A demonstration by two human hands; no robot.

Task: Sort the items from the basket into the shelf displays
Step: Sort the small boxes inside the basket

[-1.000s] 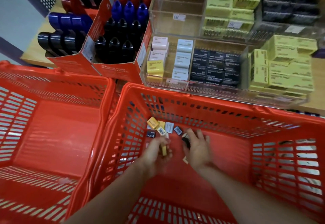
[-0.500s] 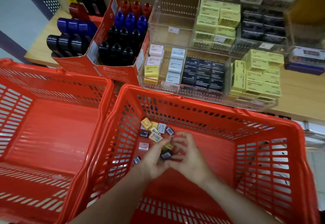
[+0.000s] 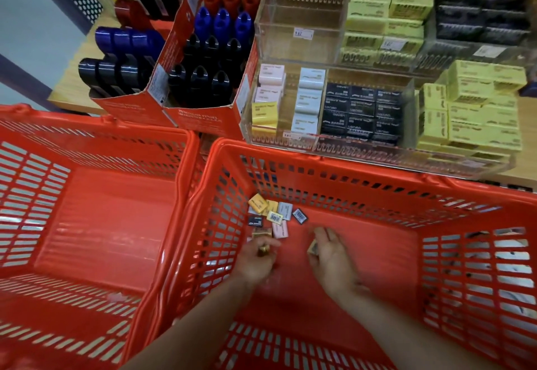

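Both my hands are down inside the right red basket (image 3: 377, 183). My left hand (image 3: 257, 257) pinches a small yellow box (image 3: 263, 249) between thumb and fingers. My right hand (image 3: 331, 256) lies palm up with a small yellow box (image 3: 313, 247) held at its thumb side. Several small boxes (image 3: 274, 214), yellow, grey, black and pink, lie in the basket's far left corner just beyond my left hand. Behind the basket, the clear acrylic display (image 3: 290, 137) holds rows of pink, yellow, white and black boxes.
A second red basket (image 3: 96, 142) stands at the left. Red cardboard boxes (image 3: 191, 113) with black, blue and red items sit on the wooden shelf. Stacks of pale yellow boxes (image 3: 482, 113) fill the right; an upper acrylic compartment (image 3: 302, 20) stands behind.
My hands were joined over a small box half a second ago; they have drawn apart, each now holding a yellow box. The view has dipped closer to the basket.
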